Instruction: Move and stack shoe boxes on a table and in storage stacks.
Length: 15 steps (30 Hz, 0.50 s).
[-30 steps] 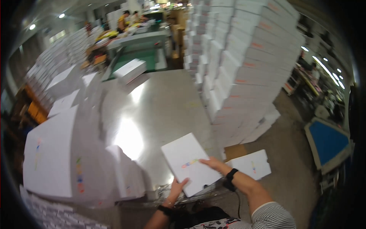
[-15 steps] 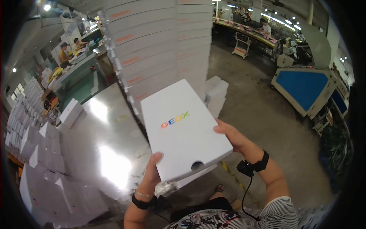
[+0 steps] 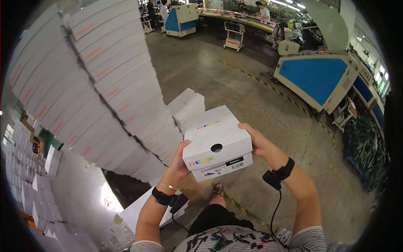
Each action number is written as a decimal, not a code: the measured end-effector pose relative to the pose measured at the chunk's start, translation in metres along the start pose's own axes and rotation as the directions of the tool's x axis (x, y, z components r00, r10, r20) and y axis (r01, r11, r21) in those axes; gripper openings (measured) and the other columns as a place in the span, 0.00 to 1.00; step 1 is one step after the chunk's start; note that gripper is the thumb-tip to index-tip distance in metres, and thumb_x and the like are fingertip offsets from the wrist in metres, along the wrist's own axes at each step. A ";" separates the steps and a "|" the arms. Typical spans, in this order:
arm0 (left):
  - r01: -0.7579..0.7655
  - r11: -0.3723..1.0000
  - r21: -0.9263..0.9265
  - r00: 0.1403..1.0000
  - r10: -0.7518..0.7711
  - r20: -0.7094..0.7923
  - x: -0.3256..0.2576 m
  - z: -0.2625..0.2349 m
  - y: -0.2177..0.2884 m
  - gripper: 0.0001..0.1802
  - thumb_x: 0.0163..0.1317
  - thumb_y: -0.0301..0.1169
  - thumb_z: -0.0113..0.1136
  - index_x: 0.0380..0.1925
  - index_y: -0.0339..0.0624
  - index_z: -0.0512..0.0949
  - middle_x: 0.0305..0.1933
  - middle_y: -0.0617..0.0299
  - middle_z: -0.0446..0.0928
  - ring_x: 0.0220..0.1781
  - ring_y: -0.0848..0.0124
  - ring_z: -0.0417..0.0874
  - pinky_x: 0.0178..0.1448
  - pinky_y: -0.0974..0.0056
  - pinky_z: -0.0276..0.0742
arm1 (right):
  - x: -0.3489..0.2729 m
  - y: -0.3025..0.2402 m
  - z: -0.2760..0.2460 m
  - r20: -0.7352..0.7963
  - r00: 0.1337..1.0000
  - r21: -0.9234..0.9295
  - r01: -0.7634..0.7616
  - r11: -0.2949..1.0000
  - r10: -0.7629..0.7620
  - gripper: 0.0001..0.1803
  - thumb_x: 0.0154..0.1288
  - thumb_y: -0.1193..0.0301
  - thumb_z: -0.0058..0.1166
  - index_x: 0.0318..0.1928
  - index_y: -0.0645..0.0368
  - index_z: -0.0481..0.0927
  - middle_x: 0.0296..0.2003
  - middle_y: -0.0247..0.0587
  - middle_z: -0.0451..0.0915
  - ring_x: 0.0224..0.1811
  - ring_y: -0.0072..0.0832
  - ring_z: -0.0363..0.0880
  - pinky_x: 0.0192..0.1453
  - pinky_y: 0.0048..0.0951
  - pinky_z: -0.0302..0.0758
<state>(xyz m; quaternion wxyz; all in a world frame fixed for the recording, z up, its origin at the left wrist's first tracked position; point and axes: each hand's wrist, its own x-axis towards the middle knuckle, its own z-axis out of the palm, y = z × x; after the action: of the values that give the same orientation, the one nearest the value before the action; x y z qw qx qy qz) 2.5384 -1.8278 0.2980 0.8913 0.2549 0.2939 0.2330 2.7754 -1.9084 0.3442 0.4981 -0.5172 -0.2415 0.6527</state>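
A white lidded shoebox (image 3: 220, 128) with multicoloured lettering is held in front of my body. Its near end faces me, showing a round dark hole in the lid and a label on the lower part. My left hand (image 3: 179, 161) is closed on the box's left side. At the right side my right hand (image 3: 255, 140) grips it, thumb up at the lid's edge. The fingers under the box are hidden. Both wrists wear black straps with small devices.
Tall stacks of white boxes (image 3: 113, 80) rise at the left, with a lower pile (image 3: 187, 105) just beyond the shoebox. A blue-panelled machine (image 3: 312, 80) stands at the right, near a dark green heap (image 3: 365, 147). Yellow-black tape (image 3: 289, 98) crosses the floor. People work at a far bench (image 3: 235, 17).
My view has swung right, so the tall stacks now sit further left. The shoebox has tilted and come level, bringing its labelled end into sight. Both hands keep hold of it.
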 end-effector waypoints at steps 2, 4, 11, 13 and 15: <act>0.022 0.999 -0.030 0.999 -0.021 0.033 0.039 0.005 0.001 0.33 0.53 0.51 0.47 0.52 0.38 0.64 0.51 0.54 0.69 0.51 0.62 0.71 0.55 0.57 0.66 | 0.028 -0.009 -0.032 0.016 1.000 0.022 0.009 1.000 -0.010 0.33 0.55 0.50 0.47 0.53 0.63 0.66 0.49 0.47 0.70 0.49 0.32 0.71 0.51 0.30 0.69; 0.067 0.996 -0.058 0.994 -0.061 0.085 0.080 0.000 0.002 0.33 0.53 0.51 0.48 0.53 0.38 0.63 0.53 0.54 0.68 0.52 0.62 0.71 0.56 0.56 0.66 | 0.061 -0.012 -0.063 0.032 0.999 0.076 -0.003 0.997 0.001 0.30 0.56 0.51 0.47 0.51 0.63 0.68 0.48 0.45 0.72 0.48 0.30 0.72 0.51 0.31 0.69; 0.103 0.992 -0.078 0.993 -0.097 0.072 0.282 -0.035 -0.039 0.36 0.51 0.51 0.52 0.56 0.44 0.59 0.56 0.57 0.64 0.53 0.63 0.69 0.53 0.59 0.69 | 0.174 -0.038 -0.200 -0.088 0.985 0.162 -0.131 0.978 0.147 0.30 0.55 0.56 0.50 0.52 0.65 0.66 0.49 0.46 0.71 0.50 0.36 0.70 0.55 0.34 0.67; 0.180 0.977 -0.112 0.983 -0.177 0.039 0.314 -0.031 -0.029 0.36 0.52 0.49 0.52 0.58 0.44 0.57 0.56 0.58 0.64 0.55 0.65 0.68 0.51 0.58 0.71 | 0.200 -0.059 -0.225 -0.024 0.984 0.163 -0.168 0.972 0.174 0.30 0.55 0.56 0.50 0.53 0.65 0.65 0.49 0.47 0.71 0.51 0.36 0.70 0.55 0.34 0.67; 0.294 0.953 0.077 0.952 -0.285 -0.109 0.330 0.009 0.003 0.39 0.52 0.51 0.52 0.61 0.54 0.50 0.58 0.62 0.61 0.54 0.67 0.68 0.43 0.60 0.75 | 0.220 -0.086 -0.244 0.024 0.984 0.173 -0.178 0.969 0.177 0.30 0.55 0.57 0.49 0.53 0.66 0.64 0.50 0.48 0.70 0.51 0.37 0.69 0.55 0.35 0.67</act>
<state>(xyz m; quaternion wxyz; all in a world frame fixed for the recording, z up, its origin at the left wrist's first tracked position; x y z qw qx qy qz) 2.7807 -1.6420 0.1728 0.8877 0.2384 0.3814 0.0980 3.0401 -1.7257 0.2348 0.4801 -0.4886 -0.1383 0.7153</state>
